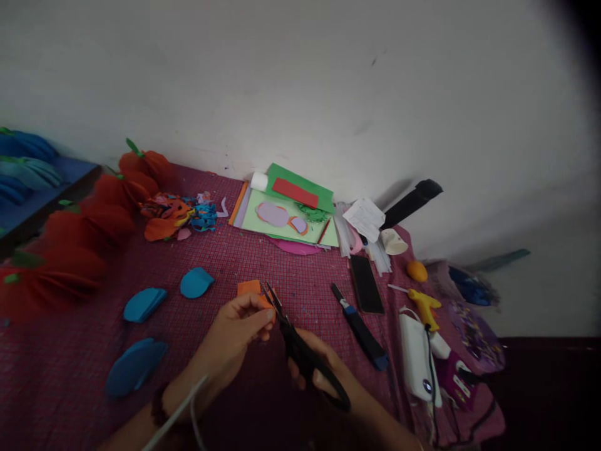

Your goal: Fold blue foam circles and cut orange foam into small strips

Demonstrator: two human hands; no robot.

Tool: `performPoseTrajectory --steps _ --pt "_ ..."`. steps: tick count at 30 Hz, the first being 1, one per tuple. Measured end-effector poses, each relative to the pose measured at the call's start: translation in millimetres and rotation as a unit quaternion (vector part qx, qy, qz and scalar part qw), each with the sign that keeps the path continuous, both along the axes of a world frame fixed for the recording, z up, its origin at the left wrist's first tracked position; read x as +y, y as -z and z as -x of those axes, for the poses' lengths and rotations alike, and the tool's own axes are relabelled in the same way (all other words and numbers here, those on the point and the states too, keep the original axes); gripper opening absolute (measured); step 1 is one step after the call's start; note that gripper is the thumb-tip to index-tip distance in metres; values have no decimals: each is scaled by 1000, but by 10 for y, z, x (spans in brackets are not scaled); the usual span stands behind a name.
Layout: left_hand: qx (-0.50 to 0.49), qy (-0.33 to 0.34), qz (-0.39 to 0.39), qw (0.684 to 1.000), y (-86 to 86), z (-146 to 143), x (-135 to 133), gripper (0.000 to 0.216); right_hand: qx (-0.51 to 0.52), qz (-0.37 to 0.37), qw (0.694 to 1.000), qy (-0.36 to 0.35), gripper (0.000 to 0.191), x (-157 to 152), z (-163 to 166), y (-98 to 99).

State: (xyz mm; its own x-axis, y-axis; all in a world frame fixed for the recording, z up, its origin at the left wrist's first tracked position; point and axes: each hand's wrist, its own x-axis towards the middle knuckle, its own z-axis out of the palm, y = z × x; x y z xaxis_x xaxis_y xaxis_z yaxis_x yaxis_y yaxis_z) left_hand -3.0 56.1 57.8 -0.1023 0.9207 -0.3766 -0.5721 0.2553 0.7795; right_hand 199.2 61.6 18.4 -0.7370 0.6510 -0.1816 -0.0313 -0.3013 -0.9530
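My left hand (239, 329) pinches a small orange piece of paper or felt (250, 287) between thumb and fingers, near the middle of the table. Black-handled scissors (305, 354) are gripped in my right hand (323, 369), their blades slightly apart and pointing up and left. The blades lie beside the orange piece; whether they touch it I cannot tell. Left of my hands lie three stacks of blue cut shapes: a round one (196, 282), another (144, 304) further left, and a darker one (136, 366) nearer me.
Red pumpkin-like shapes (145, 164) line the left side beside colourful scraps (188, 213). Coloured sheets (295, 194) lie at the back. To the right are a utility knife (360, 329), a phone (367, 284), a yellow glue gun (425, 307) and a white device (416, 357) with cables.
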Motion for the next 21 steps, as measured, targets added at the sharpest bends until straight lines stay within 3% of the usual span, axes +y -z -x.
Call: performPoseTrajectory --steps 7,21 --pt "0 -17 30 999 17 -5 11 18 -4 -1 1000 22 86 -14 31 90" --pt "8 -22 49 998 25 -18 50 20 1 -8 999 35 68 -35 -12 118"
